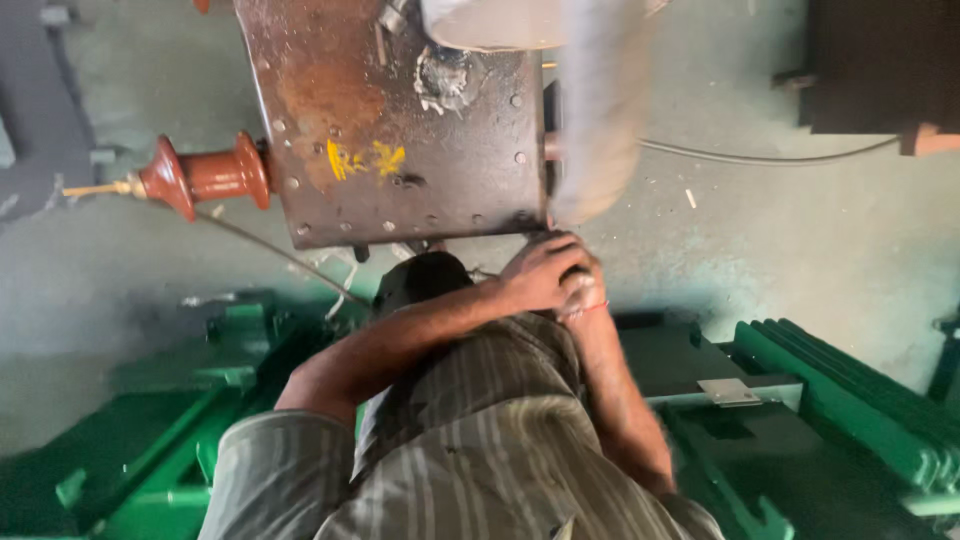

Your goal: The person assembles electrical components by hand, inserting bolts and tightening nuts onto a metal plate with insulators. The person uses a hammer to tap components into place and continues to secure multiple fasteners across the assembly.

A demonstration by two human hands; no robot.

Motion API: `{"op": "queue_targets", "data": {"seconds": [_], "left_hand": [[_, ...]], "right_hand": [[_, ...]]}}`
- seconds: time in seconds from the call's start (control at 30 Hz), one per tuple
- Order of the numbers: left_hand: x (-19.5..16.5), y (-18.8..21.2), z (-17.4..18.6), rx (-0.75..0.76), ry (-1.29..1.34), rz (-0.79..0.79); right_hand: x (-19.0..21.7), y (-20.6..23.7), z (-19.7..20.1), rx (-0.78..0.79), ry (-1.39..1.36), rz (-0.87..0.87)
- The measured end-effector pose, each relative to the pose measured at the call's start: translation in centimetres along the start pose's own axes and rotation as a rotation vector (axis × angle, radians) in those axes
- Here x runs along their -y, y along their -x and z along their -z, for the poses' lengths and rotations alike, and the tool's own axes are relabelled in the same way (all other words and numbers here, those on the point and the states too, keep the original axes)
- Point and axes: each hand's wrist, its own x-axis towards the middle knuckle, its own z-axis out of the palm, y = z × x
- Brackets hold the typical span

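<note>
Floor: grey concrete [800, 250], dusty, with a thin cable [770, 157] lying across it.
Left hand [540, 270]: fingers curled over the right hand at the lower right corner of the rusty metal box [400, 120]; whether it grips anything cannot be told.
Right hand [583, 290]: mostly covered by the left, pressed against the same corner; grip hidden.
Box: brown, bolted along its edge, yellow marks on its face, just above both hands.
Insulator [205, 175]: reddish-brown, sticking out from the box's left side.
Nearby: green metal frames [850, 400] below, either side of the striped shirt [480, 450].
</note>
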Motion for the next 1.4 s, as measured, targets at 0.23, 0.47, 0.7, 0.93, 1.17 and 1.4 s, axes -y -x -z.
{"op": "queue_targets", "data": {"seconds": [0.23,0.47,0.7,0.93,1.17,1.4], "left_hand": [[4.7,-7.9,3.6,-0.112,-0.437,0.585],[8.5,-10.4,6.4,-0.017,-0.63,0.858],[9.1,-11.2,6.9,0.059,-0.823,0.969],[9.8,-10.6,7.2,0.026,-0.863,1.077],[9.8,-9.8,7.6,-0.034,-0.727,1.157],[11.4,-9.9,7.5,0.093,-0.708,1.284]], "right_hand": [[-1.6,-12.4,7.2,-0.17,-0.74,-0.372],[-2.1,-20.3,5.1,0.13,-0.468,-0.828],[-3.4,-23.2,-1.3,0.374,-0.585,-0.953],[-4.1,-23.4,-2.4,0.509,-0.622,-0.998],[-5.0,-23.9,-2.3,0.551,-0.567,-1.004],[-5.9,-23.9,-1.6,0.572,-0.529,-1.004]]}}
